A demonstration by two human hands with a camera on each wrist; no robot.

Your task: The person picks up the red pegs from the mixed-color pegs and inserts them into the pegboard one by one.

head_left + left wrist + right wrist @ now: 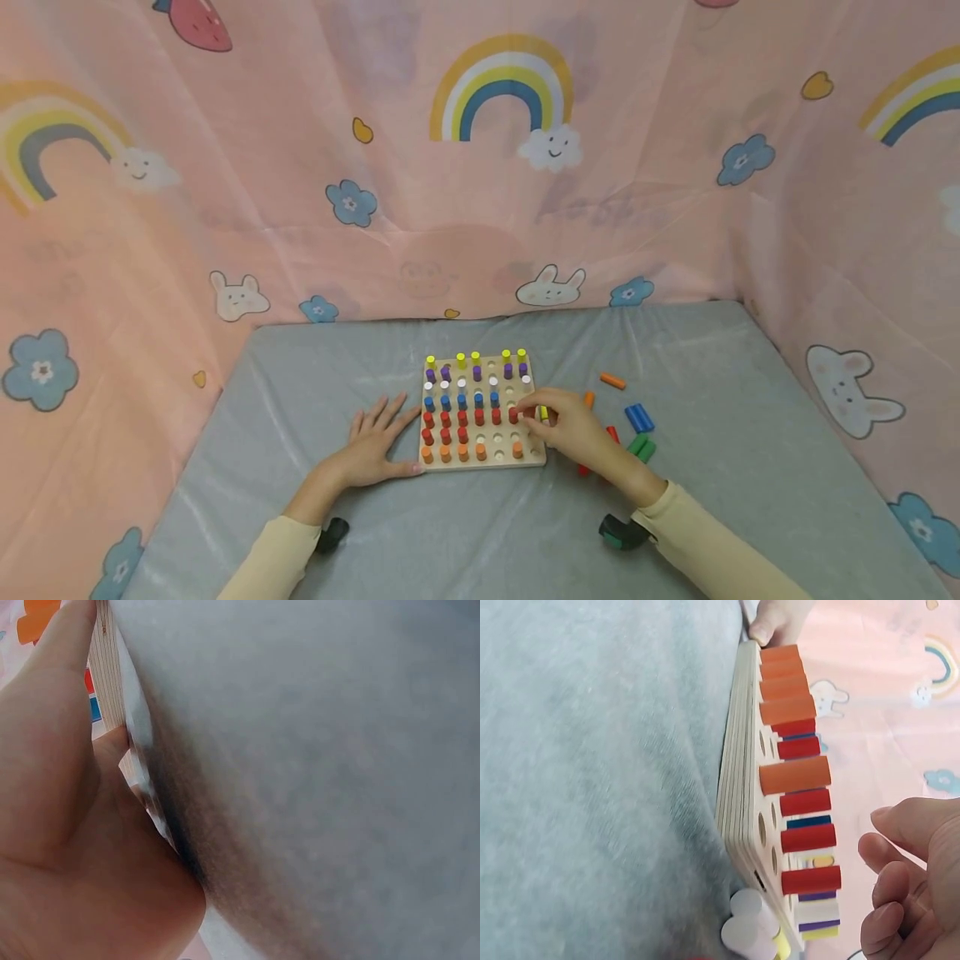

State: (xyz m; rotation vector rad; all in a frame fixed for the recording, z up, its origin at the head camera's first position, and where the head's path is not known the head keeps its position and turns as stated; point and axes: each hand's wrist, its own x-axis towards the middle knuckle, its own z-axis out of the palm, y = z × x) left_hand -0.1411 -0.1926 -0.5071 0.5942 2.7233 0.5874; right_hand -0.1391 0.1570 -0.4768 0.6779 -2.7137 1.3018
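A wooden pegboard point(487, 463) lies on the grey cloth, with rows of yellow, purple, white, blue, red and orange pegs upright in it. Several of its holes hold no peg. My left hand point(371, 446) rests flat at the board's left side, fingers spread, thumb touching the near left corner. Over the board's right edge, my right hand point(562, 425) hovers near a red peg point(513, 415) at the end of a row. In the right wrist view that red peg point(811, 880) stands in the board, apart from the loosely bent fingers point(904, 825), which hold nothing.
Right of the board lie loose pegs: orange point(612, 381), blue point(640, 417), green point(642, 447) and red ones, partly hidden by my right arm. White pegs point(746, 930) lie against the board's right side. A pink patterned curtain point(465, 225) stands behind the table.
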